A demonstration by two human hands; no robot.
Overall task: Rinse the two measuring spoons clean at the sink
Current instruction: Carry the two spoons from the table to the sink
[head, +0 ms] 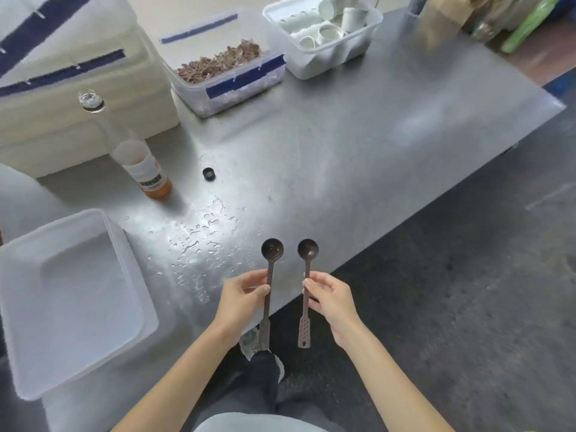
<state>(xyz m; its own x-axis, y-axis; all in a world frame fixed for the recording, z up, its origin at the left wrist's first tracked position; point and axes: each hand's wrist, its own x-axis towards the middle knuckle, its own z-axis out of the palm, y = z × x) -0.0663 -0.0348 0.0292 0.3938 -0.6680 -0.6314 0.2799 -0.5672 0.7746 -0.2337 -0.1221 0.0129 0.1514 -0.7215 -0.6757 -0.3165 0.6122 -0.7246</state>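
Over table edge [327, 257], left hand [240, 296] pinching left spoon [270, 269]; right hand [330, 299] pinching right spoon [307, 263]

A brushed metal table [358, 145] carries everything. At its near left corner sits an empty translucent tub [74, 300]. Behind it stands an uncapped glass bottle [137, 163] with amber liquid at the bottom, its black cap [208, 174] lying just beside. Water droplets [202, 241] spread over the near middle. Farther back rest a white foam box [71, 98], a container of dried flakes [224, 70] and a tub of small white cups [324, 32].
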